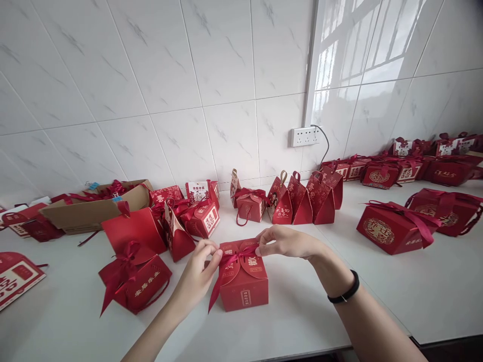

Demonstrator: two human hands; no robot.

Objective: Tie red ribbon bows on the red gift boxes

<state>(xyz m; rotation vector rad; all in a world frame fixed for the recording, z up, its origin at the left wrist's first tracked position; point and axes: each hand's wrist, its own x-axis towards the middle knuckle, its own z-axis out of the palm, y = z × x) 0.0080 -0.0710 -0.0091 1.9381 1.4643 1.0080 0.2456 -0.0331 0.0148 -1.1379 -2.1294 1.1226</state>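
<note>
A red gift box [245, 293] with gold lettering and petal-shaped flaps closed on top stands upright on the white table, near its front edge. A dark red ribbon [238, 255] crosses its top, tied at the middle, with one tail hanging down the left side. At the box's upper left, my left hand [204, 264] pinches the ribbon between thumb and fingers. My right hand [281, 242], with a black band on the wrist, pinches the ribbon's other side at the upper right.
Red boxes with ribbons [134, 284] stand at left, near a cardboard tray [101, 208] of ribbon. Pointed red boxes [302, 201] line the wall below a socket strip [305, 137]. More boxes [392, 229] sit at right on the white table [302, 311].
</note>
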